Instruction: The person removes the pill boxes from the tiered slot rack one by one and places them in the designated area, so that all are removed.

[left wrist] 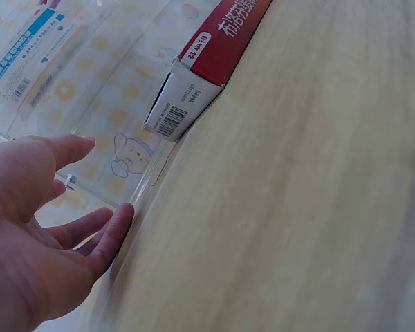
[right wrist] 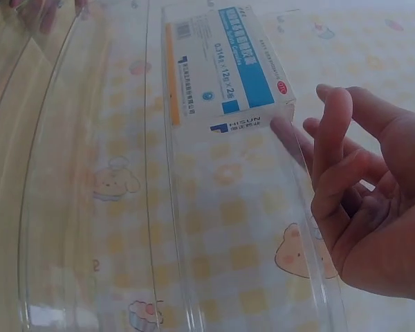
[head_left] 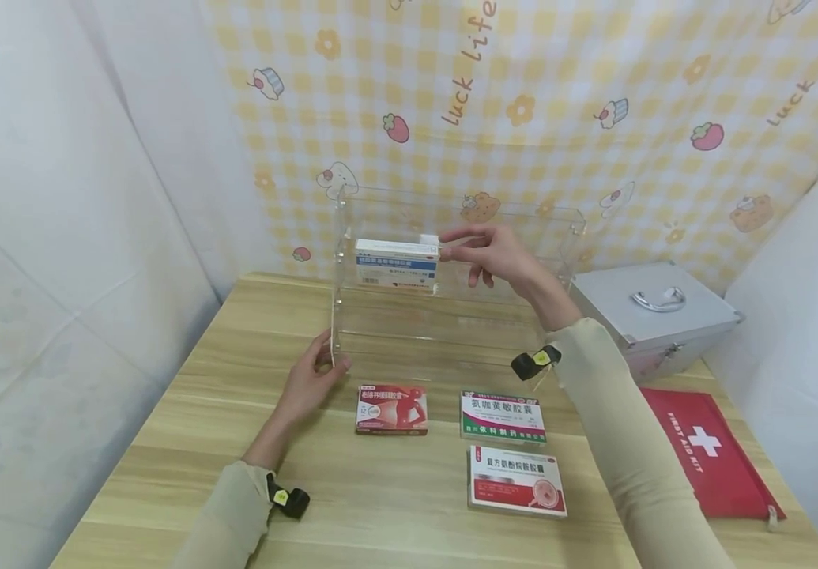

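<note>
A clear acrylic tiered rack stands on the wooden table. On one of its upper tiers, at the left, a white and blue capsule box stands on its long edge. My right hand is at that box's right end, its fingers loosely bent, and a fingertip touches or nearly touches the end face. Down at the rack's lower left corner, my left hand rests with spread fingers against the clear side. Nearest to it on the table lies a red capsule box.
In front of the rack lie a green and white capsule box and a red and white one. A silver case stands at the right, with a red first aid pouch before it. A patterned curtain hangs behind.
</note>
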{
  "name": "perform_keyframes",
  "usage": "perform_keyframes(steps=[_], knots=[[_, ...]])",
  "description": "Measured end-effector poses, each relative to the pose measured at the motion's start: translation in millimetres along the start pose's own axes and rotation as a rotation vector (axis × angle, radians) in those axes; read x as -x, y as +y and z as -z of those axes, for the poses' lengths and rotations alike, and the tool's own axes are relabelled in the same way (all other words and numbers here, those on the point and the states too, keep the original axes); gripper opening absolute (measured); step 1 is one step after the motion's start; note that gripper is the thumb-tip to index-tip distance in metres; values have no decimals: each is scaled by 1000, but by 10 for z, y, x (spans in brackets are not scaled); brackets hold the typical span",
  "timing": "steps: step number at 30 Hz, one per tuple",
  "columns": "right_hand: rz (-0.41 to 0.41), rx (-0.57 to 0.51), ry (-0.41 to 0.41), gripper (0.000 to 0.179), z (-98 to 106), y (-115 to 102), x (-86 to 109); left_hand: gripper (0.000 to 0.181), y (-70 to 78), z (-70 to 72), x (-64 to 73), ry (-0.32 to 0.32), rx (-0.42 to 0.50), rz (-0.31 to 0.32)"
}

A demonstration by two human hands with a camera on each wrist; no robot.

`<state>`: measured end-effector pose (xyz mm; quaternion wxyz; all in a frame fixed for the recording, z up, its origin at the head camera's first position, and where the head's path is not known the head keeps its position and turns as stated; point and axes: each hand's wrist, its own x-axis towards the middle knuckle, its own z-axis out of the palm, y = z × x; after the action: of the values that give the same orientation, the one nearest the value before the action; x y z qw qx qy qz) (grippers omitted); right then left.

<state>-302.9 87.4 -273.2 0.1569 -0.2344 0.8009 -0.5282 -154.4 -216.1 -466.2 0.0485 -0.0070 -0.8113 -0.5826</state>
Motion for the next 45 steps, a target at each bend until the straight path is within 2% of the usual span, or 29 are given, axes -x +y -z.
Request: perform_keyframes(steps=[4,6,9,16,17,23,29,37,45], knots=[[-36,40,-2,34,-11,-10,-13,68,149,3,61,-11,-2,-1],[-40,60,-15,33,-23,-16,-24,68,91,-6,43,-10,-19,-5],[-45,73,-32,34,-36,-8,-51,70,-71,-20,-13,-2,-26,-14],[-60,119,-19,35,-115,-56,-115,70,-109,-22,-39,13,-26,-4],[-61,132,-18,35,-135,-70,-122,70,-165,-25,-60,16,-29,-6],[-38,184,-21,36,-219,-110,-149,71,-181,-30,-73,16,-3,-11],[-24,170,-7,33,-267,-126,-161,70,-184,-30,-74,21,-28,-10],[-14,169,34,31,-271,-111,-168,69,-173,-30,-58,22,-32,-19],[15,167,70,30,-233,-115,-139,69,-158,-25,-60,21,-32,6]])
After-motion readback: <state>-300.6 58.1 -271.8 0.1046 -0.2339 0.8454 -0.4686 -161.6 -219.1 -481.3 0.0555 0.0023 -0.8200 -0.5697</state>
